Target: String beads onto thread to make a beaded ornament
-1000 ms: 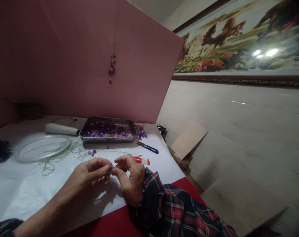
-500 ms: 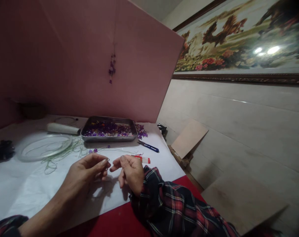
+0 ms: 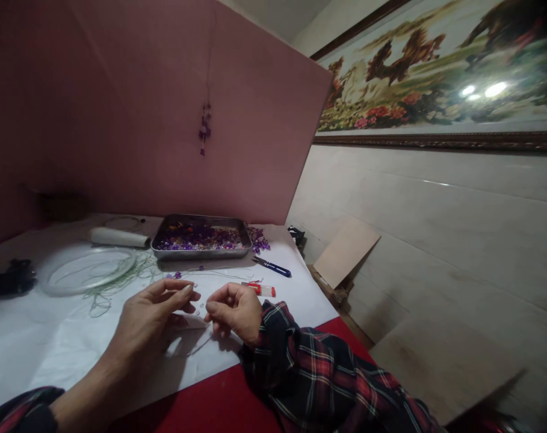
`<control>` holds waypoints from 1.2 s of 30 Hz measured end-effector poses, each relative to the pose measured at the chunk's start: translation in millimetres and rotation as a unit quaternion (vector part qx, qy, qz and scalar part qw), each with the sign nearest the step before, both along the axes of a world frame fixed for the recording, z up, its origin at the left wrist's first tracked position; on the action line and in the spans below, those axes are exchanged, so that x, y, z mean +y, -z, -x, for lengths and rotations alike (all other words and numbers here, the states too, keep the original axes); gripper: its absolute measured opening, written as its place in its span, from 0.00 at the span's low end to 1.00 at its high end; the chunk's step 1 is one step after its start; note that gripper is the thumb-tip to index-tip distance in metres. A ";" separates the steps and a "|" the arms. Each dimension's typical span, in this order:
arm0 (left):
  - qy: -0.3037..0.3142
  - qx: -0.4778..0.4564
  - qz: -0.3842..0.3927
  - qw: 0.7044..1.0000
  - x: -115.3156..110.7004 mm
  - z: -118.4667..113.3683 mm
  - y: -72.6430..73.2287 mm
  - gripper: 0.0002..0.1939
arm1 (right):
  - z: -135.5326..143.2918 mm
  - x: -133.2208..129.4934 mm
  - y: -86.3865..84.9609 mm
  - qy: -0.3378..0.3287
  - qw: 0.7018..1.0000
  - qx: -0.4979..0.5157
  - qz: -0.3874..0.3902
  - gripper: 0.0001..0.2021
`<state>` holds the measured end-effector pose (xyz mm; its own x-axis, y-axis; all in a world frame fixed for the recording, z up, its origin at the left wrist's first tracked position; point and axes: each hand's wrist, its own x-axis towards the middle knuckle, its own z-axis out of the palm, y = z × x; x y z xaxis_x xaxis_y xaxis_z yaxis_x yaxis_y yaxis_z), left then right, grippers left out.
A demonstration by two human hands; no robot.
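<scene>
My left hand (image 3: 158,307) is closed in a pinch over the white table covering, with a small clear bead (image 3: 195,285) at the tips of its thumb and forefinger. My right hand (image 3: 236,310) faces it, thumb and forefinger pressed together; what they hold is too small to make out. In the narrow gap between the hands are a few more tiny clear beads (image 3: 200,308). Any thread through them is too thin to see. Just beyond the hands, purple beads (image 3: 177,275) lie by a thin thread.
A metal tray (image 3: 201,255) of purple and clear beads stands at the back, more beads beside it. Blue-handled thread snips (image 3: 273,267) and a red-and-clear case (image 3: 266,291) lie right. At left are a cone (image 3: 120,237), a clear ring (image 3: 52,285) and green thread (image 3: 142,264).
My right hand's fingers, spread apart before, have come together in a pinch near the left fingertips. Tiny clear beads now show between the hands. The view has shifted slightly.
</scene>
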<state>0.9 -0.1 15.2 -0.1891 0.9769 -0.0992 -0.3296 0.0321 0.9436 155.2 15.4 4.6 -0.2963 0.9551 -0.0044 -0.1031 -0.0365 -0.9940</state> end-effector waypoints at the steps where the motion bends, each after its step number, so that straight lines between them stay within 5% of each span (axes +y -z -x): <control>1: -0.005 0.003 0.003 1.000 0.0 0.3 -0.1 0.14 | 0.4 -0.1 -0.1 0.008 1.000 -0.001 0.000 0.18; 13: -0.072 -0.035 -0.035 0.996 2.9 14.1 -20.1 0.09 | -1.8 9.8 7.2 0.103 0.992 -0.056 -0.048 0.06; 20: -0.008 -0.085 -0.092 0.992 7.2 23.5 -30.6 0.06 | -5.9 13.8 8.2 0.109 0.991 -0.036 -0.072 0.06; 30: 0.030 -0.074 -0.069 0.994 5.5 17.2 -26.6 0.10 | -10.0 16.1 -4.7 0.011 0.993 0.119 -0.018 0.08; 36: 0.076 -0.054 -0.035 0.995 1.3 7.8 -19.8 0.08 | -10.3 12.9 -8.5 -0.097 0.960 0.256 0.056 0.10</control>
